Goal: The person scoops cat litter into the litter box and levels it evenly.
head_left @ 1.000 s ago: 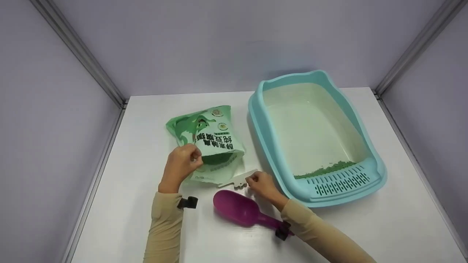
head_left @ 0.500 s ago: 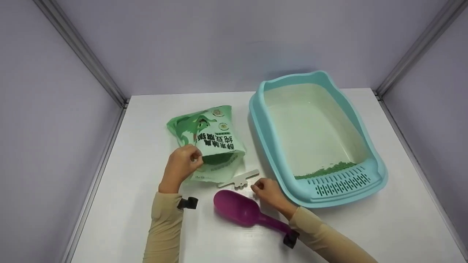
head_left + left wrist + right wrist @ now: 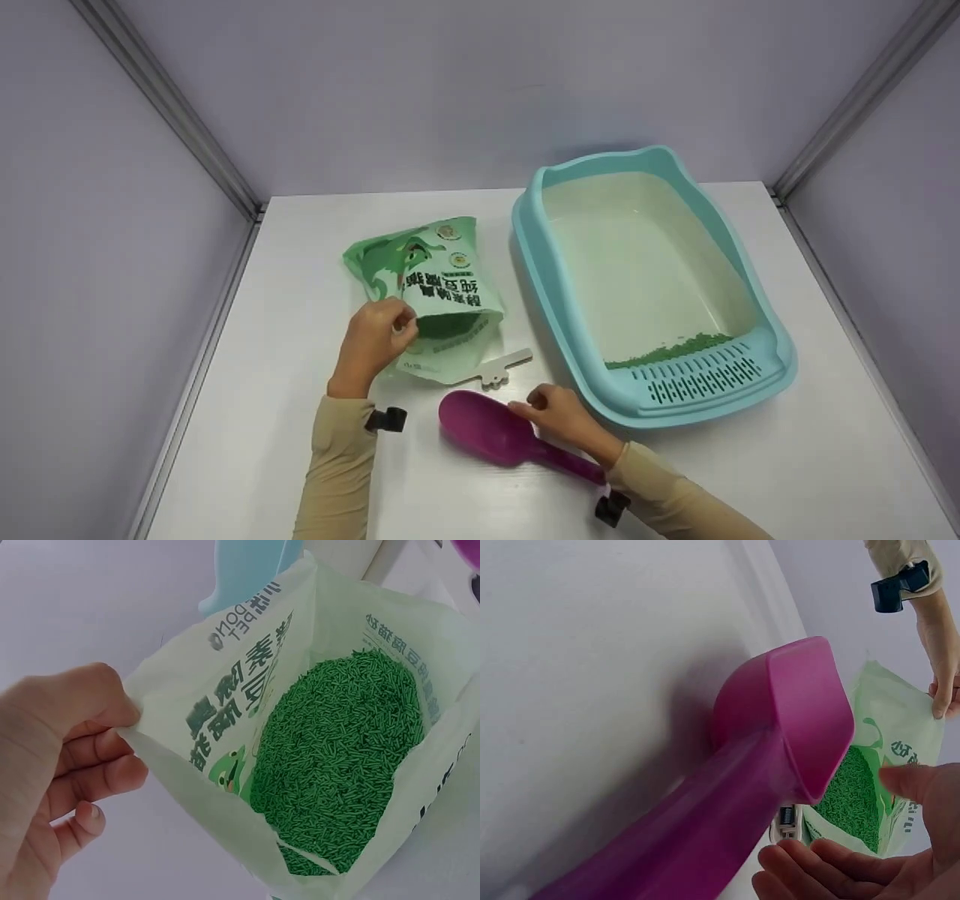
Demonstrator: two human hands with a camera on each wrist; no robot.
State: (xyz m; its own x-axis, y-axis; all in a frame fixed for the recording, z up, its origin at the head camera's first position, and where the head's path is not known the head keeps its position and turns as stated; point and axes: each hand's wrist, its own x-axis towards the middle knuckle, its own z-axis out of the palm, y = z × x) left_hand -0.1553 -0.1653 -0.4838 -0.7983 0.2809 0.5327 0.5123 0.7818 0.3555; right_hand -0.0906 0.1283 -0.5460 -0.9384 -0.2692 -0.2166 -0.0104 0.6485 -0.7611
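At the left, my left hand [image 3: 371, 341] pinches the edge of the mouth of a green cat litter bag [image 3: 442, 277]. In the left wrist view the bag gapes wide, with green litter pellets [image 3: 337, 757] inside. My right hand [image 3: 566, 416] hovers beside a purple scoop [image 3: 487, 431], fingers loosely bent and thumb apart, holding nothing. The right wrist view has the scoop's handle [image 3: 697, 817] running past that hand; whether the fingertips touch the scoop I cannot tell. A white bag clip [image 3: 493, 370] lies between the bag mouth and the scoop.
To the right stands a large blue litter box [image 3: 551, 281] with a slotted front step [image 3: 701, 379]. A strip of green pellets [image 3: 675, 350] lies inside it by the step. Walls [image 3: 480, 97] rise behind the white table [image 3: 285, 300] and at both sides.
My right hand has let go of the clip, drawn back from it and come toward the scoop. The left hand stays at the bag's edge.
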